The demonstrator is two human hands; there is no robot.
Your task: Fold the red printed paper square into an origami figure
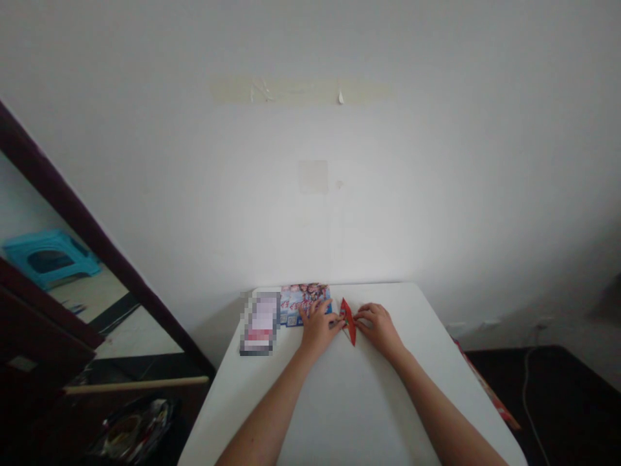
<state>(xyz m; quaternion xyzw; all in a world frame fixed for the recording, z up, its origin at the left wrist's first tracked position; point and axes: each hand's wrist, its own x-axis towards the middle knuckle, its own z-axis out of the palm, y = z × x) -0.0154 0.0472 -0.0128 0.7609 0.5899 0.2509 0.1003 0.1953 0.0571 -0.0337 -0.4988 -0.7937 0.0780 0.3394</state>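
A small red piece of folded paper, pointed at both ends, stands between my two hands near the far end of the white table. From its left side, my left hand pinches it with thumb and forefinger, while the other fingers spread over some printed leaflets. On the opposite side my right hand has its fingertips closed on the paper's right edge. The leaflets are colourful, with blue lower edges and small square codes; my left hand hides part of them.
A phone-like device, blurred out, lies at the table's left edge. The white wall rises behind the table. A dark-framed mirror leans at left, showing a blue stool. A cable hangs at right.
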